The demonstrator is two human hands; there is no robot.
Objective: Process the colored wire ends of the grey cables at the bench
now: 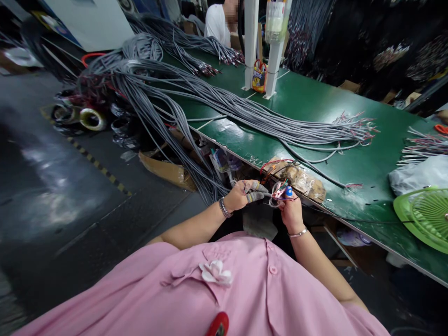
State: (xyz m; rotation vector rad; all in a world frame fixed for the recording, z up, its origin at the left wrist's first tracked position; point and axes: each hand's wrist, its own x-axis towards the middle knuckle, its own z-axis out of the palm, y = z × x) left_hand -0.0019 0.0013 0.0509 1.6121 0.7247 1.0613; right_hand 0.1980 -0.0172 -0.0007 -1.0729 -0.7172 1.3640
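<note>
My left hand (241,195), with grey finger covers on some fingers, is closed around the end of a grey cable (268,194). Thin coloured wires (279,190) fan out of that cable end between my hands. My right hand (291,210), a blue cover on one fingertip, pinches these wires. Just beyond, at the table edge, lies a block wrapped in clear tape (301,179), with red and black wires over its left end. Whether a tool is inside my right hand cannot be made out.
A long bundle of grey cables (245,109) crosses the green table (311,100) and hangs off its left edge. White posts (250,46) stand at the back. A green fan (425,214) and a plastic bag (423,175) sit at right. Behind the table is another person (217,23).
</note>
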